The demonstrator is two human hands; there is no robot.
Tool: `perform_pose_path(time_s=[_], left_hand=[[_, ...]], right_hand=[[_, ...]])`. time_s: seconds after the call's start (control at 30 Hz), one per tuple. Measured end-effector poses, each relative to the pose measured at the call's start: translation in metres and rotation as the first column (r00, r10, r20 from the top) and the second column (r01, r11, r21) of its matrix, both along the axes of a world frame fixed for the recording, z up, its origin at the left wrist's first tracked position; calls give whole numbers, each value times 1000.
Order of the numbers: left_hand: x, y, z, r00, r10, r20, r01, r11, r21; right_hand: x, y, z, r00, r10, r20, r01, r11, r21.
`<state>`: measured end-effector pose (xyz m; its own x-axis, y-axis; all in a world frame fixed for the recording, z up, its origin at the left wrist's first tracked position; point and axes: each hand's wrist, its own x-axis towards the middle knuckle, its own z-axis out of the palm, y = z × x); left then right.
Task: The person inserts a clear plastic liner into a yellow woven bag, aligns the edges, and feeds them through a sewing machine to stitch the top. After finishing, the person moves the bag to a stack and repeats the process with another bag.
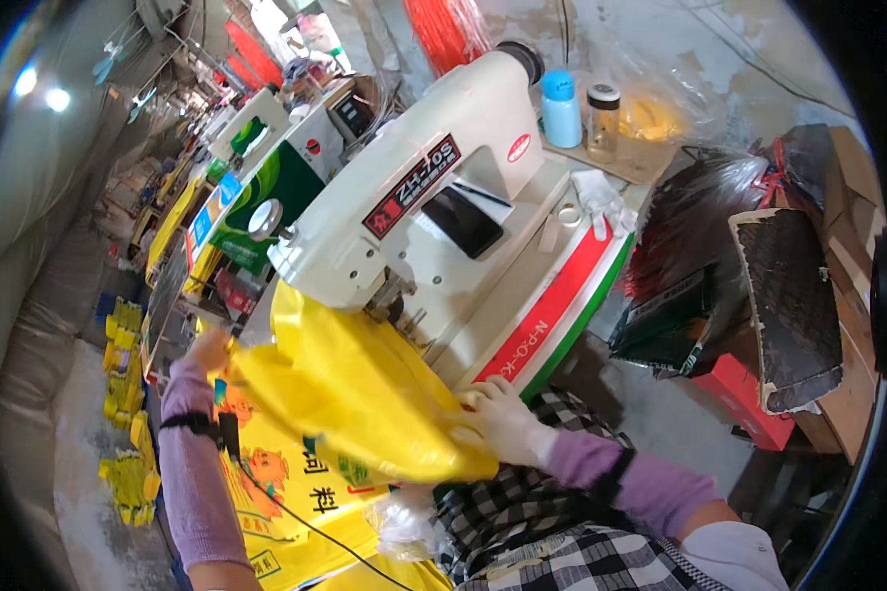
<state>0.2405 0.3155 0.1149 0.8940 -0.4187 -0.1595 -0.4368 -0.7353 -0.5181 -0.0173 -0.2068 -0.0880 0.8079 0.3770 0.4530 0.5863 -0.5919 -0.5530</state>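
Note:
A yellow printed plastic sack point(355, 379) is stretched out in front of the white sewing machine point(365, 197), its upper edge lying by the needle area. My right hand point(503, 419), in a white glove, grips the sack's right end near my lap. At the sack's left edge my left hand point(210, 352) is closed on it, somewhat smeared by motion. More yellow printed sacks point(306, 492) lie below, between my arms. Straps circle both purple sleeves, and a thin black cable runs from the left one.
On the machine bed lie a dark phone point(461, 222) and a white glove point(601, 202). Behind stand a blue bottle point(560, 108) and a clear jar point(602, 120). A worn black pad point(788, 310) and a red box point(749, 399) are at right. Bundled yellow sacks point(126, 473) lie on the left floor.

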Motion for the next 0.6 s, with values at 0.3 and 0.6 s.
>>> perform_pose_path(time_s=[0.3,0.6], left_hand=[[-131,-1,154,744,218,632,107,894,-435],[-388,62,53,774,455,440,-399,890,-220]], right_hand=[[-17,37,94,905,312,289,-398,861,316],[-69,13,33,868,485,-108,-400,811,427]])
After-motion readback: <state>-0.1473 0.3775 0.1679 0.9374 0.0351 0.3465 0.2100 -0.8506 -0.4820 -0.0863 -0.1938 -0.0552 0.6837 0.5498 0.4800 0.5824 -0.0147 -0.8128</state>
